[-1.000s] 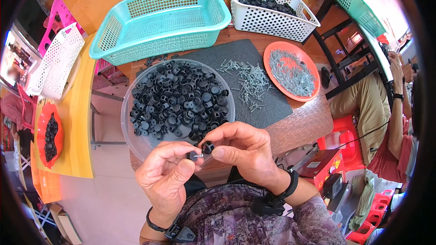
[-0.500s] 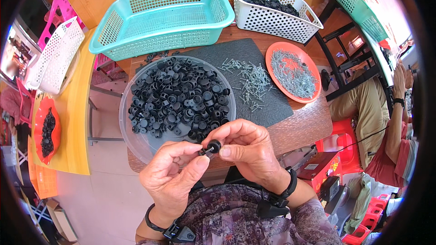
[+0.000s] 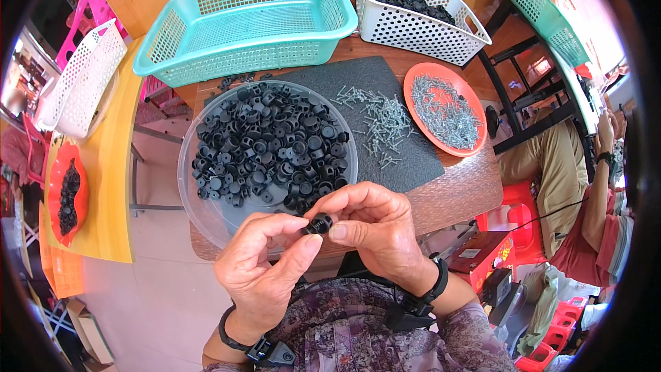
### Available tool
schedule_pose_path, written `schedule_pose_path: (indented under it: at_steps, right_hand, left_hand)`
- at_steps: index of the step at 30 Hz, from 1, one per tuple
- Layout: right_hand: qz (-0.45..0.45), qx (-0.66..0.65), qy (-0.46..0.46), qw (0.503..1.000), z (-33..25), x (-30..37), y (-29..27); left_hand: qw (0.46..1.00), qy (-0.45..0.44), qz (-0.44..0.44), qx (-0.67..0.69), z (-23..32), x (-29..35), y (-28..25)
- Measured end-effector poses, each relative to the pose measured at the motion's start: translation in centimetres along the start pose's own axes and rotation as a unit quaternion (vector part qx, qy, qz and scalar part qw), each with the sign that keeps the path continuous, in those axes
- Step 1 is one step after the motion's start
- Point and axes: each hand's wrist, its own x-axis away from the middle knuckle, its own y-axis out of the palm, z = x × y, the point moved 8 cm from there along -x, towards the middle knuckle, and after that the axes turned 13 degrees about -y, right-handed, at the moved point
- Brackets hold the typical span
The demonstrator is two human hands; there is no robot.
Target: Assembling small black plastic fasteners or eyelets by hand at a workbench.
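Observation:
Above the near edge of the table, my left hand [image 3: 265, 265] and my right hand [image 3: 372, 231] meet at a small black plastic piece [image 3: 319, 223]. It is rounded and looks like a cord lock. My left thumb and fingertips pinch it from one side, and my right thumb and forefinger grip the other. Just beyond my fingers stands a round clear tub [image 3: 195, 210], holding a heap of small black plastic parts [image 3: 272, 141]. Thin silvery pieces [image 3: 382, 124], too fine to make out as springs or pins, lie loose on a dark mat [image 3: 420, 165].
An orange plate [image 3: 412, 77] of silvery pieces sits at the right. Behind are a turquoise basket [image 3: 241, 62] and a white basket [image 3: 420, 34] with black parts. A red dish [image 3: 79, 200] and another white basket [image 3: 82, 89] rest on the left table. A person [image 3: 585, 234] sits at right.
The silvery coil that showed between the black parts in my fingers is now out of sight. Those parts sit closer together. Both hands stay in nearly the same place.

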Motion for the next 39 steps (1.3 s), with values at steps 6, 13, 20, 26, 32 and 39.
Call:
schedule_pose_path:
  at_steps: [6, 13, 20, 26, 32, 39]
  right_hand:
    - [0.002, 0.026, -0.001, 1.0, 0.0, 0.2, -0.1]
    - [-0.003, 0.044, -0.049, 0.998, -0.7, 0.2, 0.0]
    - [0.018, 0.016, -0.006, 1.0, -0.5, 0.5, -0.3]
    - [0.007, 0.058, -0.042, 0.997, -0.7, 0.6, -0.7]
    - [0.033, 0.013, 0.003, 0.999, -0.2, 1.0, -0.6]
    - [0.021, 0.059, -0.032, 0.998, -0.6, 1.1, -1.0]
  left_hand:
    - [0.998, 0.025, 0.015, -0.054, 0.3, 0.0, 0.0]
    - [0.999, -0.008, 0.012, -0.041, -0.3, -0.4, 0.2]
    - [0.996, 0.023, -0.011, -0.085, 0.0, -0.5, 0.7]
    - [0.996, 0.017, -0.019, -0.088, -0.3, -0.6, 1.0]
    - [0.995, 0.024, -0.023, -0.097, -0.3, -0.7, 1.3]
    - [0.994, 0.014, -0.034, -0.105, -0.2, -0.6, 1.5]
